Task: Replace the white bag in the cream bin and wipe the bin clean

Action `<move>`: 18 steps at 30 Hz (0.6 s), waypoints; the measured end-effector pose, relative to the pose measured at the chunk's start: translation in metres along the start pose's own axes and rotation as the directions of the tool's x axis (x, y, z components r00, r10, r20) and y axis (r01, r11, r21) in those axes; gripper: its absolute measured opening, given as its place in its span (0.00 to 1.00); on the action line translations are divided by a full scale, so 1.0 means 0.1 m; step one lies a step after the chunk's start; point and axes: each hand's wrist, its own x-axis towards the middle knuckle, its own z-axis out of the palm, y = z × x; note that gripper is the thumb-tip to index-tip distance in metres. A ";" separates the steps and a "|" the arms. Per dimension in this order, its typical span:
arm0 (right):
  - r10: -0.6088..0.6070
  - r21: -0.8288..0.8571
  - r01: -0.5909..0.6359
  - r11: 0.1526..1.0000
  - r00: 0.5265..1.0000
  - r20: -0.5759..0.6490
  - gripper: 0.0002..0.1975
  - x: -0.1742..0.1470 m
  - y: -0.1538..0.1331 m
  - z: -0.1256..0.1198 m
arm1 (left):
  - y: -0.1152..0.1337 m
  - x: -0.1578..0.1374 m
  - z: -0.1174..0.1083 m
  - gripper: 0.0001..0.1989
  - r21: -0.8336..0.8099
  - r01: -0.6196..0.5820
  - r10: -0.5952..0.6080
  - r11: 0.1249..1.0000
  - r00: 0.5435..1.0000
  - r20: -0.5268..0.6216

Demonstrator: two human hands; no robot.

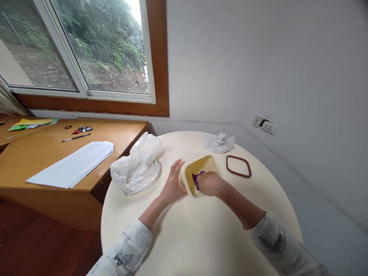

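Observation:
A pale yellow, square-cornered bin (211, 163) is tilted on the round table, its opening toward me. My left hand (174, 184) grips the bin's left side, fingers around the outer wall. Inside the opening, my right hand (209, 183) is closed on a purple cloth (196, 179); most of the cloth is hidden behind the fingers. To the right of the bin lies a brown rounded-square ring (239, 166), apart from both hands.
A crumpled clear plastic bag (140, 165) lies on the round table's (184, 237) left side. Another knotted white bag (219, 143) sits at the back. A wooden desk (126, 134) adjoins at left, holding papers (74, 163), a pen (76, 137) and keys (82, 129). The wall (207, 76) stands close behind.

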 end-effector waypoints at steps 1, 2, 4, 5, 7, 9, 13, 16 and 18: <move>0.007 0.000 -0.007 1.000 1.000 0.015 0.12 0.08 -0.02 0.00 | 0.00 0.00 -0.01 0.53 -0.005 0.004 -0.004 1.000 1.000 0.003; 0.012 0.001 -0.012 1.000 1.000 0.027 0.12 0.16 -0.04 0.00 | 0.00 0.00 -0.01 0.53 -0.010 0.007 -0.007 1.000 1.000 0.004; 0.016 0.003 -0.016 1.000 0.999 0.048 0.12 0.31 -0.07 0.01 | -0.01 0.00 -0.02 0.54 -0.020 0.006 -0.006 1.000 1.000 0.003; 0.017 0.003 -0.018 1.000 0.998 0.055 0.12 0.37 -0.08 0.02 | -0.01 0.00 -0.03 0.54 -0.023 0.003 -0.003 1.000 1.000 0.005; 0.027 -0.004 -0.026 1.000 0.998 0.065 0.12 0.45 -0.10 0.04 | -0.02 0.00 -0.04 0.54 -0.028 -0.008 0.008 1.000 1.000 0.015; 0.040 -0.015 -0.039 0.999 0.996 0.074 0.12 0.46 -0.11 0.05 | -0.02 0.01 -0.05 0.54 -0.038 -0.015 0.016 0.999 1.000 0.025; 0.037 -0.021 -0.035 0.999 0.995 0.089 0.10 0.30 -0.09 0.00 | -0.02 0.01 -0.06 0.54 -0.059 -0.016 0.019 0.998 0.999 0.043; 0.007 -0.023 -0.005 1.000 0.998 0.069 0.11 0.08 -0.04 -0.05 | -0.01 0.02 -0.08 0.54 -0.063 -0.006 0.009 0.998 0.999 0.051; -0.021 -0.026 0.022 0.999 0.999 0.036 0.11 -0.08 0.00 -0.06 | -0.01 0.03 -0.08 0.54 -0.068 0.011 -0.008 0.998 0.999 0.048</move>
